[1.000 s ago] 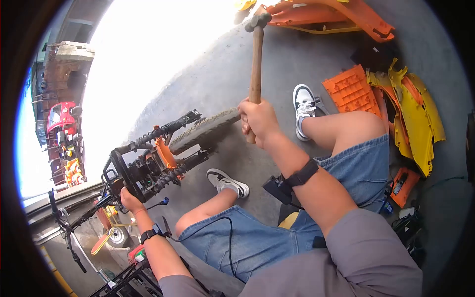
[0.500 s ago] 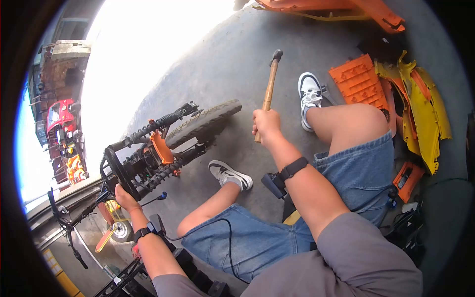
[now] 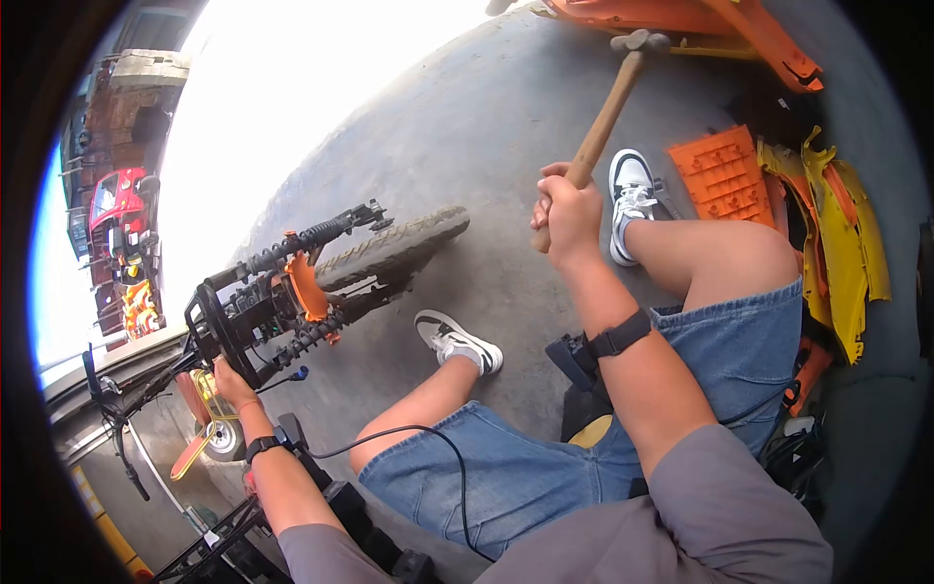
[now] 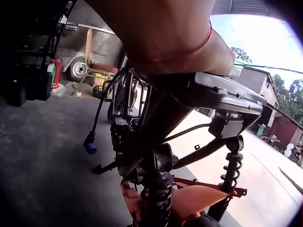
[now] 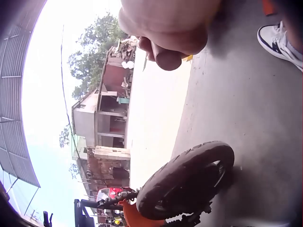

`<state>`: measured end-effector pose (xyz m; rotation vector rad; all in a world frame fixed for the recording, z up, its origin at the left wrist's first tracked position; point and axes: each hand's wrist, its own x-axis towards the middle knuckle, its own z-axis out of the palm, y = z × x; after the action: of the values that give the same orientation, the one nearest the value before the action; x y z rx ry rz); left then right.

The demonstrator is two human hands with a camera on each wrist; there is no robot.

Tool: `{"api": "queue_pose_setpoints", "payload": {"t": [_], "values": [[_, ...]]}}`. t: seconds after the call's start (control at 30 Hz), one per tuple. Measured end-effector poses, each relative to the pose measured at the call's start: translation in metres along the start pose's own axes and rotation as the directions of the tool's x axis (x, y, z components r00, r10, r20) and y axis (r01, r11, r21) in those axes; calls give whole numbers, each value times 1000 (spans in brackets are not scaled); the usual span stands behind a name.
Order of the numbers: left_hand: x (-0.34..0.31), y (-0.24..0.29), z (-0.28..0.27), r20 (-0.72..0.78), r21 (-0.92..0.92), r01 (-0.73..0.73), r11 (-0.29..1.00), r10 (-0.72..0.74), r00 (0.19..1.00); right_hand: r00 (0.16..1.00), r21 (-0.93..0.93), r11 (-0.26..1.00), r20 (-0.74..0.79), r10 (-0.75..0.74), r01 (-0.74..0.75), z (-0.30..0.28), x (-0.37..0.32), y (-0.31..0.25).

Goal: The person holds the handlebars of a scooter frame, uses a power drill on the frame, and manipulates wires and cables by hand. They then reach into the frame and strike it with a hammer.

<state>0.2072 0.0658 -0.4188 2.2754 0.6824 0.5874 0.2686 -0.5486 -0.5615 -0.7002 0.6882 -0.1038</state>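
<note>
My right hand (image 3: 571,216) grips the wooden handle of a ball-peen hammer (image 3: 608,117) near its lower end, the metal head up and tilted right. In the right wrist view, the same hand (image 5: 165,26) is curled at the top, with the handle's butt end hidden. My left hand (image 3: 233,386) holds the black front frame (image 3: 226,331) of a partly stripped motorbike. From the left wrist, the hand (image 4: 184,42) lies over that frame and its fingers are hidden. The knobby front wheel (image 3: 399,243) and coil-spring shocks (image 3: 302,346) lie between both hands, with the hammer apart from them.
Orange body panels (image 3: 725,180) and a yellow fairing (image 3: 851,243) lie on the floor at right. My shoes (image 3: 457,343) are planted on the concrete beside the wheel. A loose blue-tipped cable (image 4: 91,144) hangs by the frame. Handlebars (image 3: 112,409) stick out at left.
The hammer dipped toward the middle, away from me, then rose again, and now leans further right with its head higher. My right hand has shifted right; the left stays at the frame.
</note>
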Motion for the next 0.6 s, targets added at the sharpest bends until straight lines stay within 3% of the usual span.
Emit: {"api": "queue_pose_setpoints", "payload": {"t": [0.13,0.2,0.23,0.27,0.3,0.37,0.5,0.57,0.6], "values": [[6,-11,-8,-2,194,-114,974,116,993,996,182,979,-18,-89,91,13,6,-6],[-1,-3,-5,-16,149,-48,988,51,999,995,62,993,23,96,-97,2,-8,46],[-4,1,-3,-21,147,-48,988,52,998,933,-174,927,87,350,-332,-12,-27,71],[-6,4,2,-40,92,-24,996,28,999,806,-409,758,85,585,-507,-21,-39,87],[-6,3,2,-56,38,1,999,1,998,807,-409,759,86,585,-506,-14,-39,82],[-4,2,0,-48,49,-8,999,11,999,700,-589,614,110,705,-525,-3,-34,71],[-3,-3,-6,-20,110,0,994,2,1000,872,-252,904,268,409,-346,41,-10,-43],[4,-14,-11,2,117,-8,993,8,1000,972,-98,992,210,103,-84,48,-3,-67],[8,-16,-13,23,127,-23,992,20,1000,979,-35,999,203,-8,16,43,3,-70]]}}
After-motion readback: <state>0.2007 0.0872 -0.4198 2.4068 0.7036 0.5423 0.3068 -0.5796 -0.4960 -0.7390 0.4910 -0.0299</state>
